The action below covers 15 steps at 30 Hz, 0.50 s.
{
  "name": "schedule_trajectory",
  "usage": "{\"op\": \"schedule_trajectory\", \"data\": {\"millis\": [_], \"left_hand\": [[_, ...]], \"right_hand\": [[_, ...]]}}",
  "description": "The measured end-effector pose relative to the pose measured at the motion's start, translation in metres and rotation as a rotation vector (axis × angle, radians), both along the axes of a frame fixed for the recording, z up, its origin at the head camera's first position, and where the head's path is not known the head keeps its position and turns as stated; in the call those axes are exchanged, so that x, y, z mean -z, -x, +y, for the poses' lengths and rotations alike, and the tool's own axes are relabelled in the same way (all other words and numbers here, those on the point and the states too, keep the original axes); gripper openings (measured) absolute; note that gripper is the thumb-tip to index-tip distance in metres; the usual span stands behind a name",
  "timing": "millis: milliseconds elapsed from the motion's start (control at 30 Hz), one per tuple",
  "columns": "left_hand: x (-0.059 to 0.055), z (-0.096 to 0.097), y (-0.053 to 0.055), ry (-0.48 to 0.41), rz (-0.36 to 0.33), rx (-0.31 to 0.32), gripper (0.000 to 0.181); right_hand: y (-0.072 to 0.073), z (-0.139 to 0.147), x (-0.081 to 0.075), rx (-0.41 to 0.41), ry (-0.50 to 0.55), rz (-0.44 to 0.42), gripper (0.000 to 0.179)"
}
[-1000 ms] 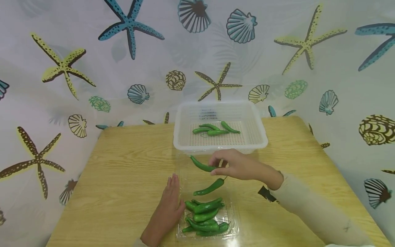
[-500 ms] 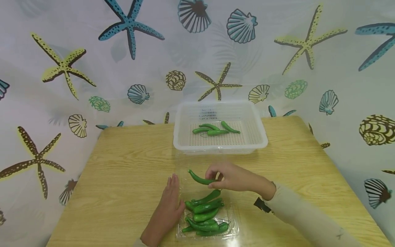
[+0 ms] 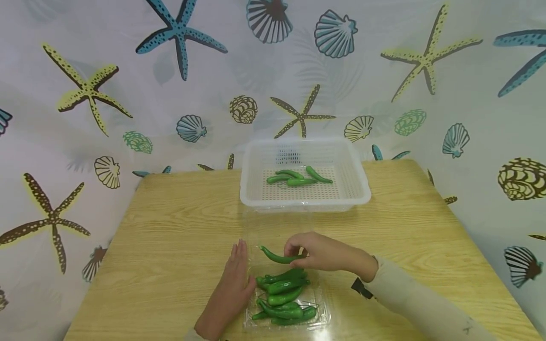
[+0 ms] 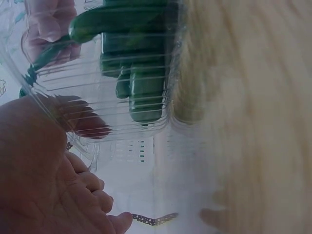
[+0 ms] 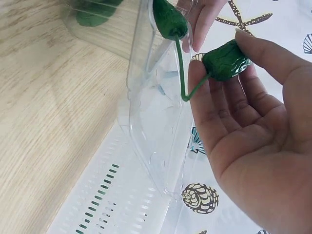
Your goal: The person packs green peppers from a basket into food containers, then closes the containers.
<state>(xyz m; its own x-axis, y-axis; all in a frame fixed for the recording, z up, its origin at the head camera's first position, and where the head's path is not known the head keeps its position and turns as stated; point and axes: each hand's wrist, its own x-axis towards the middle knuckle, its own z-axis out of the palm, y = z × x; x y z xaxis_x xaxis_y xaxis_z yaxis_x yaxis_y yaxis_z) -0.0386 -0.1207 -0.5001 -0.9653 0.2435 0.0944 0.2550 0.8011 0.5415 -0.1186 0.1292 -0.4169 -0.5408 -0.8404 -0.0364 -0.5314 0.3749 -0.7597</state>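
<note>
My right hand (image 3: 326, 253) pinches a green chili pepper (image 3: 275, 257) near its stem end, over the back part of a clear plastic clamshell box (image 3: 326, 312). In the right wrist view the held pepper (image 5: 226, 61) lies between thumb and fingers, its thin stem meeting another pepper's stem. Several green peppers (image 3: 285, 299) lie piled inside the box. Along its left side my left hand (image 3: 228, 284) rests with fingers extended. The left wrist view shows its thumb (image 4: 87, 119) at the ribbed box wall (image 4: 122, 134), palm and curving fingers beside it.
A white perforated basket (image 3: 304, 203) stands behind the box, with several green peppers (image 3: 298, 182) on its floor. The box's transparent lid (image 3: 264, 222) lies folded back toward the basket. Wooden tabletop (image 3: 179, 227) extends on both sides, backed by a curtain with starfish and shells.
My right hand has come down and nearer with the pepper, from close to the basket to just behind the pile. A second pepper below it has settled onto the pile. My left hand stays put.
</note>
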Motion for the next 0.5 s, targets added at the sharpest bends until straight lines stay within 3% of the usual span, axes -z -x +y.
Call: {"op": "schedule_trajectory", "data": {"millis": [200,500], "left_hand": [[0.000,0.000,0.001,0.006,-0.004,-0.001,0.080],[-0.002,0.000,0.000,-0.020,0.005,0.007,0.080]], "right_hand": [[-0.002,0.002,0.003,0.007,-0.041,0.019,0.007],[-0.007,0.003,0.012,-0.004,-0.115,0.122,0.012]]}}
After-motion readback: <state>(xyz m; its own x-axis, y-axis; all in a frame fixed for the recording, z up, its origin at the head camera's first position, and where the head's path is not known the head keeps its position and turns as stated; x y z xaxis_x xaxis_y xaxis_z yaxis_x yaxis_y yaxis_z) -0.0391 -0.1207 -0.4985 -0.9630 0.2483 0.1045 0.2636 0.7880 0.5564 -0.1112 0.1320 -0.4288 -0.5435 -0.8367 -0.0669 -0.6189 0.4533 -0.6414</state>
